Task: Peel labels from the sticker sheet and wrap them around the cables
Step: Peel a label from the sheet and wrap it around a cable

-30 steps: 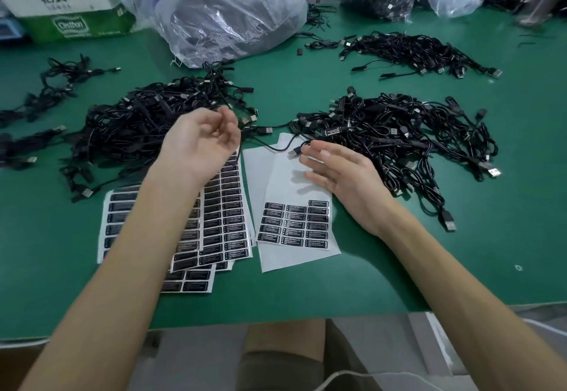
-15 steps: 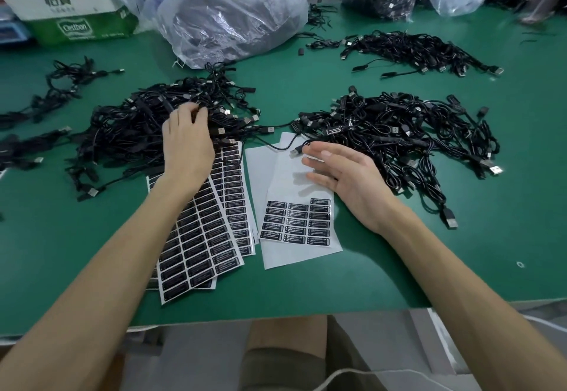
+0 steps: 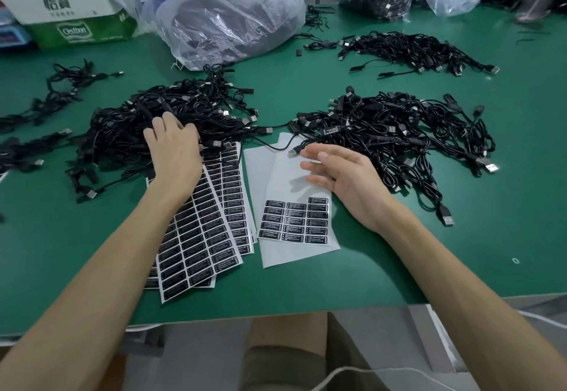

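A partly used white sticker sheet (image 3: 294,220) with a block of black labels lies in front of me on the green table (image 3: 399,255). A stack of full label sheets (image 3: 211,237) fans out to its left. My left hand (image 3: 175,151) lies palm down on the left pile of black USB cables (image 3: 129,133), its fingertips buried among the cables. My right hand (image 3: 343,176) hovers over the top of the partly used sheet, fingers relaxed and spread, holding nothing. A second cable pile (image 3: 395,136) lies just right of it.
A third cable heap (image 3: 414,50) lies at the back right, and loose cables (image 3: 58,90) at the far left. Clear plastic bags (image 3: 230,16) and a cardboard box (image 3: 70,19) line the back. The table's front edge (image 3: 276,311) runs near my lap.
My left hand turned palm down and moved from above the sheets forward into the left cable pile. The top full sheet slid askew. My right hand stayed over the partly used sheet.
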The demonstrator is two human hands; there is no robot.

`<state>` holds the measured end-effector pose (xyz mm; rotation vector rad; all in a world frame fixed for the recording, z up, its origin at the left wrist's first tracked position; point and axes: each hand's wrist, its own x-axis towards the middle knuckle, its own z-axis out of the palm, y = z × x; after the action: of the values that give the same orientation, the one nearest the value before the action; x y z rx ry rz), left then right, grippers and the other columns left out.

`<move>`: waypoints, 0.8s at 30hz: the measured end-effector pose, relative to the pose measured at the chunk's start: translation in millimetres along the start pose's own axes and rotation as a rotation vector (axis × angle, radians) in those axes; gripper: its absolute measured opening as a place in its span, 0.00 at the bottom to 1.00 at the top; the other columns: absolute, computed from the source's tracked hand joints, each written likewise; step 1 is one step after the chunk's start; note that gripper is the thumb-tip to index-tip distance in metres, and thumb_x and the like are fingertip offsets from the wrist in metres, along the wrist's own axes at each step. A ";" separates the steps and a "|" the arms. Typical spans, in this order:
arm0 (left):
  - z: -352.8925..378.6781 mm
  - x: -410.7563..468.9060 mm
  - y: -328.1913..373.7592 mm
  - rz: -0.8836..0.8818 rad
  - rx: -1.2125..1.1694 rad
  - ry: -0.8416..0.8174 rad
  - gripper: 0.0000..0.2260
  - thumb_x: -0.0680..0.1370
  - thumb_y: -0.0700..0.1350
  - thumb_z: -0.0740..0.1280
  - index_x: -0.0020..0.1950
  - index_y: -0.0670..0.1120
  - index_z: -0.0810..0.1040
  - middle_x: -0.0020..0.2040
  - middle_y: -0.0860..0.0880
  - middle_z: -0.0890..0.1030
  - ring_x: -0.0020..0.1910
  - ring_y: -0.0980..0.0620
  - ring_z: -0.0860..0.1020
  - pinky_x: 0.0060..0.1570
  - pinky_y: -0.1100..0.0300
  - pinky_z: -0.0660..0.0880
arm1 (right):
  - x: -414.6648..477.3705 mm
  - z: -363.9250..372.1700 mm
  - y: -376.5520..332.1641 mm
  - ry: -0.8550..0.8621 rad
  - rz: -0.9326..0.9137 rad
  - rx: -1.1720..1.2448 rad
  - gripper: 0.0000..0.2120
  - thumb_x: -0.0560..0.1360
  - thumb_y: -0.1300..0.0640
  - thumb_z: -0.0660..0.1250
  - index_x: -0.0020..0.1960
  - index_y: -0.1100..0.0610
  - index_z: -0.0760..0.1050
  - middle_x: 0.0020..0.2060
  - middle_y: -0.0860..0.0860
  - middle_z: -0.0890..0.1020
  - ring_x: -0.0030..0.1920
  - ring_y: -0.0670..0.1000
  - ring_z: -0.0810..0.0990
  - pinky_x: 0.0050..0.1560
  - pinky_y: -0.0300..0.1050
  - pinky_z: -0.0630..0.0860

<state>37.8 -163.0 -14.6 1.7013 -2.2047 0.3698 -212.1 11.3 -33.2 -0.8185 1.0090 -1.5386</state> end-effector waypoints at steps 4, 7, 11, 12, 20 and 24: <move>-17.3 -11.2 10.7 0.181 -0.208 0.166 0.10 0.82 0.45 0.68 0.58 0.42 0.85 0.55 0.41 0.75 0.58 0.39 0.70 0.58 0.47 0.63 | 1.0 -1.5 1.3 -0.009 0.001 0.000 0.12 0.83 0.64 0.64 0.64 0.65 0.79 0.57 0.58 0.86 0.56 0.55 0.84 0.54 0.44 0.81; -43.6 -25.6 37.8 0.307 -0.476 0.176 0.13 0.79 0.55 0.68 0.50 0.46 0.83 0.47 0.48 0.76 0.48 0.46 0.73 0.49 0.54 0.70 | 3.3 -0.4 2.4 -0.017 0.003 -0.025 0.11 0.83 0.62 0.65 0.62 0.64 0.80 0.56 0.59 0.86 0.53 0.53 0.85 0.52 0.43 0.81; -48.2 -62.9 81.9 0.611 -0.584 0.121 0.13 0.77 0.59 0.71 0.45 0.52 0.72 0.39 0.55 0.74 0.38 0.56 0.73 0.42 0.50 0.74 | 4.0 1.3 4.5 -0.042 -0.010 -0.028 0.14 0.85 0.55 0.62 0.59 0.63 0.82 0.51 0.58 0.87 0.49 0.52 0.86 0.50 0.43 0.82; -44.7 -71.5 91.1 0.682 -0.618 0.109 0.10 0.78 0.57 0.70 0.47 0.53 0.75 0.41 0.56 0.76 0.39 0.57 0.75 0.43 0.50 0.75 | 3.6 1.1 4.9 -0.044 -0.012 -0.011 0.15 0.85 0.53 0.62 0.59 0.62 0.82 0.49 0.57 0.87 0.49 0.52 0.86 0.50 0.43 0.82; -29.5 -84.6 91.5 0.573 -0.926 0.014 0.15 0.81 0.28 0.62 0.63 0.41 0.80 0.53 0.48 0.80 0.53 0.51 0.80 0.48 0.52 0.81 | 0.6 -2.8 7.9 -0.033 -0.079 -0.055 0.08 0.82 0.61 0.67 0.57 0.61 0.83 0.48 0.55 0.84 0.48 0.50 0.81 0.47 0.42 0.81; -37.1 -71.4 85.1 0.276 -1.160 -0.251 0.07 0.84 0.37 0.64 0.59 0.42 0.80 0.50 0.47 0.83 0.46 0.52 0.84 0.40 0.56 0.82 | 1.1 -2.0 6.1 -0.006 -0.038 -0.019 0.03 0.77 0.62 0.72 0.49 0.61 0.83 0.46 0.56 0.81 0.46 0.51 0.79 0.48 0.42 0.82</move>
<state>-24.3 -63.8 -10.4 0.8148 -2.0755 -0.9421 -211.6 10.1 -39.6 -0.8591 1.0103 -1.5603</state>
